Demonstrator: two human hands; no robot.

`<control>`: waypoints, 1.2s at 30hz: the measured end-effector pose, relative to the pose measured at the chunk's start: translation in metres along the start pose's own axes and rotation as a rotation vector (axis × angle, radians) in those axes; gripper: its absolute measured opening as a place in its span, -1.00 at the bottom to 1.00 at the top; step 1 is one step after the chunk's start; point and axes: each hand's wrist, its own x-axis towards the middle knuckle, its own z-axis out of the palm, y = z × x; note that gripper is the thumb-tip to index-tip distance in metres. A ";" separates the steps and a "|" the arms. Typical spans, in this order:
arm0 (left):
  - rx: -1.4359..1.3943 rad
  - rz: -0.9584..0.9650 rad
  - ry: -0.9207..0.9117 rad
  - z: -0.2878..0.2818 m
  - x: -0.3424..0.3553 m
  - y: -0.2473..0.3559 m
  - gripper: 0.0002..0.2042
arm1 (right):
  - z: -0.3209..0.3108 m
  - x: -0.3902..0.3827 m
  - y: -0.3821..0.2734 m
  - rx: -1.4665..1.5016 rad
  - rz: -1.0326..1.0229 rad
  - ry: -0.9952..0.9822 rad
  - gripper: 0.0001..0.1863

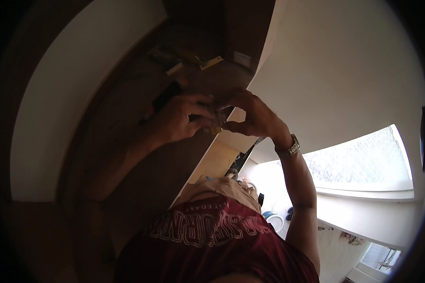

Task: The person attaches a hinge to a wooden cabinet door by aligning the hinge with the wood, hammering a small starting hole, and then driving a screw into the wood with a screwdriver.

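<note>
My left hand curls its fingers at a small dim metallic piece on the pale edge of a dark brown board. My right hand, a watch on its wrist, faces it from the other side, thumb and index finger bent round the same spot. The piece is partly hidden by my fingers and too small to name. Just beyond my left hand lies a black and orange tool. Higher up are a yellow strip, which may be a rule, and a pale small block.
A curved white panel borders the dark surface on the left. On the right are a large white wall and a bright window. Below, past the board's edge, are a white container and some dark items.
</note>
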 end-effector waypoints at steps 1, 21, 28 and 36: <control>0.020 -0.004 -0.010 0.001 0.003 -0.004 -0.80 | -0.003 0.000 0.004 -0.007 0.025 -0.039 -0.52; 0.022 0.047 0.048 0.014 0.029 -0.019 -0.80 | -0.018 0.005 0.023 0.150 0.152 -0.122 -0.50; -0.002 -0.016 0.034 0.014 0.028 -0.010 -0.77 | -0.016 0.002 0.024 0.075 0.142 -0.139 -0.48; 0.017 -0.022 0.023 0.014 0.026 -0.011 -0.78 | -0.017 0.002 0.024 0.134 0.196 -0.095 -0.53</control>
